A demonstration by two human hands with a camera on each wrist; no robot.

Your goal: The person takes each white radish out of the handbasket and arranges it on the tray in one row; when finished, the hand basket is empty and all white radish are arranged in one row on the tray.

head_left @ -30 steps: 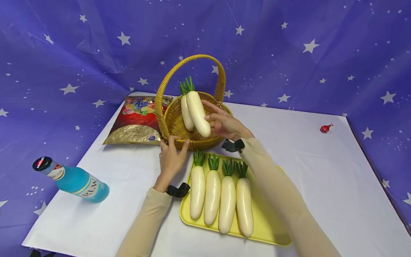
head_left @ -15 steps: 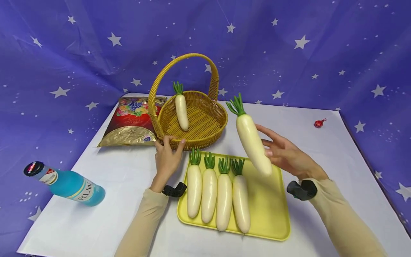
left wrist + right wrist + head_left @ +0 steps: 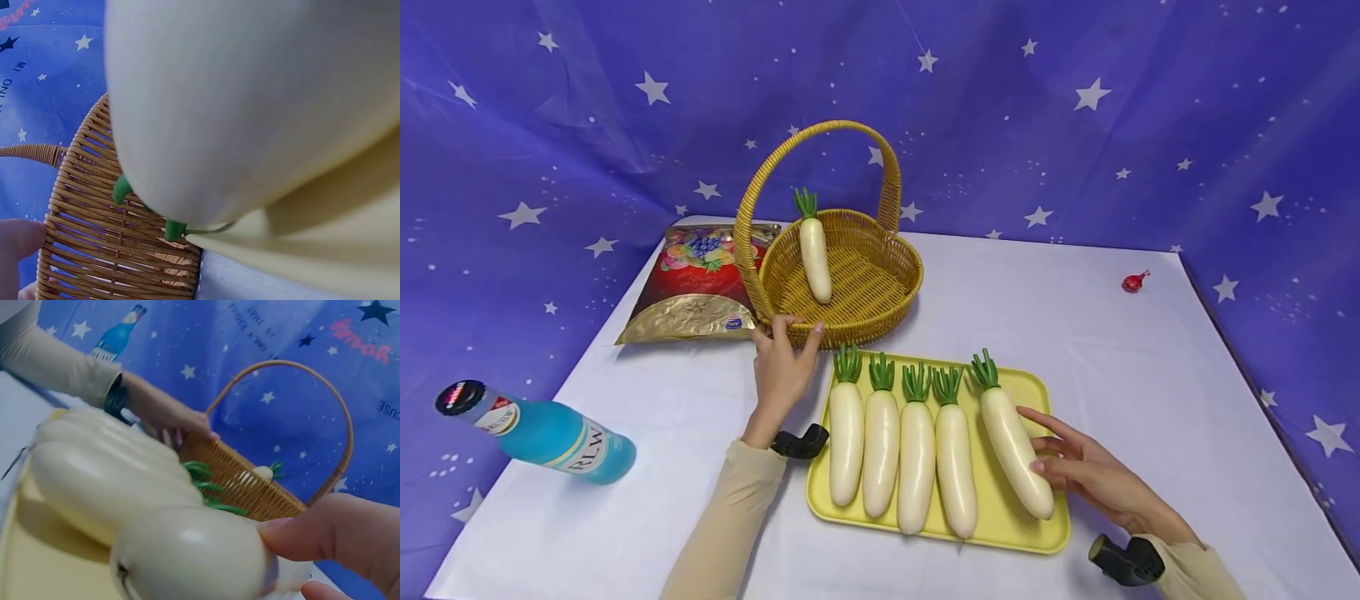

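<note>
My right hand [image 3: 1097, 471] pinches a white radish [image 3: 1013, 450] with green leaf stubs, over the right part of a yellow tray [image 3: 1011, 533]. In the right wrist view, thumb and fingers grip this radish [image 3: 194, 556] near its rounded end. Several more white radishes [image 3: 917, 467] lie side by side on the tray, leaves toward the basket. My left hand [image 3: 782, 371] grips the near rim of a brown wicker basket [image 3: 880, 292] with a tall handle. Inside the basket, one radish [image 3: 816, 258] leans against its left side. A radish close to the camera hides much of the left wrist view.
A red and gold candy bag [image 3: 692, 287] lies left of the basket. At the left stands a blue bottle [image 3: 561, 437] with a black cap. A small red wrapped candy [image 3: 1135, 282] is at the far right of the white table [image 3: 1000, 300], before a starry blue cloth [image 3: 985, 125].
My right hand has carried a radish out of the basket, rightward and down to the tray. The left hand has stayed at the basket rim. The whole head view has shifted slightly.
</note>
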